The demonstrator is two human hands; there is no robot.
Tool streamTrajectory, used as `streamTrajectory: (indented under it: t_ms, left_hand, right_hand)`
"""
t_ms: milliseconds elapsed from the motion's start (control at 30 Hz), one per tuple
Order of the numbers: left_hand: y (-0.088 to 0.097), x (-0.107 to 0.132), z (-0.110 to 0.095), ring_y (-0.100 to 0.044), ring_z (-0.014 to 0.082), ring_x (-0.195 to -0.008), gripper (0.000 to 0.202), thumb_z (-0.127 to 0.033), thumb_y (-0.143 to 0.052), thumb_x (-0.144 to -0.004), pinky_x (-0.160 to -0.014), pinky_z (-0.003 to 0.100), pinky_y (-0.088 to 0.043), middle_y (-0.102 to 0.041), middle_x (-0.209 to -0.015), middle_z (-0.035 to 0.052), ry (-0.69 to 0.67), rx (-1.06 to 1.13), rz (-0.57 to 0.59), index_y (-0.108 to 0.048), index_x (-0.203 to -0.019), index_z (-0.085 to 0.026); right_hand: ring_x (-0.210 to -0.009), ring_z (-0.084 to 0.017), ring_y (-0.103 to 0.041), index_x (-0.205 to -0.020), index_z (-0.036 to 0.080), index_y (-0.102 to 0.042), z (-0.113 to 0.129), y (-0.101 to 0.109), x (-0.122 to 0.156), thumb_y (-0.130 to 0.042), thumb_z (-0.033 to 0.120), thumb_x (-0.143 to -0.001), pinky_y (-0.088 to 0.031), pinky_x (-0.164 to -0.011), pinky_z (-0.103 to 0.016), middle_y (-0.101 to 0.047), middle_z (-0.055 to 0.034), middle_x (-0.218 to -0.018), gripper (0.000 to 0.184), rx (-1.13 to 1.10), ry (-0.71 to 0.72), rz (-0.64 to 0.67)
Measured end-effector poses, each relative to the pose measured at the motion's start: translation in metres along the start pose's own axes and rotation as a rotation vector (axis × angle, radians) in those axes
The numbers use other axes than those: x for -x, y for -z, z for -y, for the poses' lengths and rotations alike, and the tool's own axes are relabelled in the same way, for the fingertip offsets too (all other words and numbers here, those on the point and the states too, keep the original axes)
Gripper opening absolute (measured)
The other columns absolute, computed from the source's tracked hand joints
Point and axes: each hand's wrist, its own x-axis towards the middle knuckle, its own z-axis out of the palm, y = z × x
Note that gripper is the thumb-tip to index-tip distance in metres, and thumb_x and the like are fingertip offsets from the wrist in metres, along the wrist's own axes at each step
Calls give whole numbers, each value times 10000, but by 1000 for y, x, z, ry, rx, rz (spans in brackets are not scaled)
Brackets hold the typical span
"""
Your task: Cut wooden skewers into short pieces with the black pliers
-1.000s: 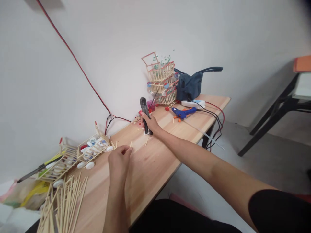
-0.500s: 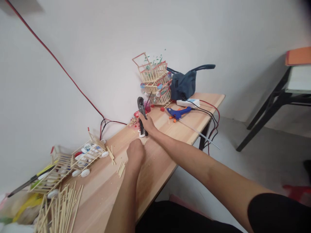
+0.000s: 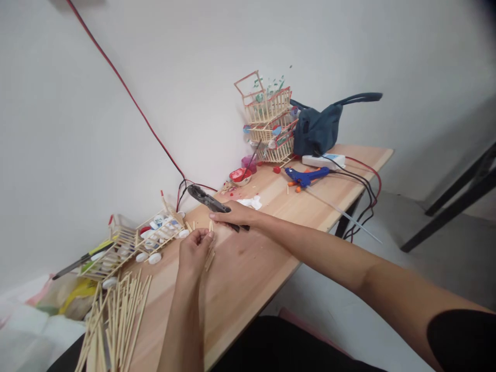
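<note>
In the head view my right hand (image 3: 237, 214) is closed around the handles of black pliers (image 3: 207, 199), whose head points up and to the left. Just below and left of it, my left hand (image 3: 195, 249) pinches short wooden sticks (image 3: 211, 226) that poke up from the fingertips. A few cut stick pieces (image 3: 210, 260) lie on the wooden table (image 3: 248, 268) beside that hand. Behind my right hand is a crumpled white tissue (image 3: 253, 202). Whether the pliers' jaws are parted I cannot make out.
Long sticks (image 3: 116, 315) lie at the front left, near stick-built carts (image 3: 163, 232) with white wheels. Farther back are a red-stained dish (image 3: 240, 176), stacked stick carts (image 3: 271, 124), a blue glue gun (image 3: 306, 176), a power strip (image 3: 323, 160) and a dark blue bag (image 3: 318, 129).
My right hand has lowered the pliers from upright to a leftward tilt. The left hand has turned, and short sticks now show at its fingertips. The view has shifted left.
</note>
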Motion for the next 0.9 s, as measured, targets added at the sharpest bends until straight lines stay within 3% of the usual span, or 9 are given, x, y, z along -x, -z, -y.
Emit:
streamTrajectory:
  t_ms: [100,233,333,467,567,733,900]
  left_hand:
    - [-5,-1,3,-476,114,-555,239,-393,-638,-696,-553,232,-365,-572,-608,-20,-82,-108,-53,-628,-721,-156]
    - [-5,-3,7,-514,120,-583,176,-335,-655,-693,-577,233,-376,-602,-614,-11,-105,-127,-106,-652,-691,-160]
    - [-3,-2,10,-512,104,-567,235,-363,-734,-639,-531,215,-373,-599,-618,-13,16,153,-164,-672,-717,-151]
    - [-7,4,10,-552,76,-600,391,-303,-861,-469,-531,185,-412,-657,-731,-2,250,685,-193,-679,-776,-143]
    - [-16,6,7,-553,58,-574,426,-246,-888,-417,-505,167,-410,-670,-735,-4,273,813,-179,-675,-769,-135]
    - [-23,2,4,-566,64,-542,386,-260,-880,-443,-529,172,-437,-652,-623,-22,152,751,-253,-656,-727,-127]
    - [-21,3,7,-578,75,-568,323,-275,-850,-494,-595,197,-464,-654,-621,-16,61,670,-320,-659,-706,-124]
  right_hand:
    - [-415,-80,-464,-615,169,-477,5,-4,4,-582,470,-810,-317,-391,-180,-491,43,-472,374,164,-33,-5]
    - [-404,-84,-455,-590,169,-485,2,-3,1,-579,361,-814,-330,-397,-188,-484,38,-450,309,176,-42,-35]
    - [-410,-85,-455,-588,171,-491,-5,-3,-3,-598,364,-799,-358,-397,-193,-492,34,-470,306,22,-31,-63]
    - [-481,-83,-489,-649,166,-510,-11,-11,-7,-657,375,-755,-438,-466,-195,-518,34,-547,276,-371,-13,-85]
    - [-507,-81,-503,-667,160,-519,-12,-22,-7,-670,375,-741,-454,-500,-200,-532,30,-579,273,-517,-36,-136]
    - [-490,-93,-501,-619,159,-526,-14,-37,-5,-629,437,-772,-416,-478,-205,-530,27,-536,334,-277,44,-151]
    - [-495,-88,-496,-602,165,-509,-10,-39,-1,-606,439,-788,-400,-487,-196,-522,34,-526,345,-121,71,-158]
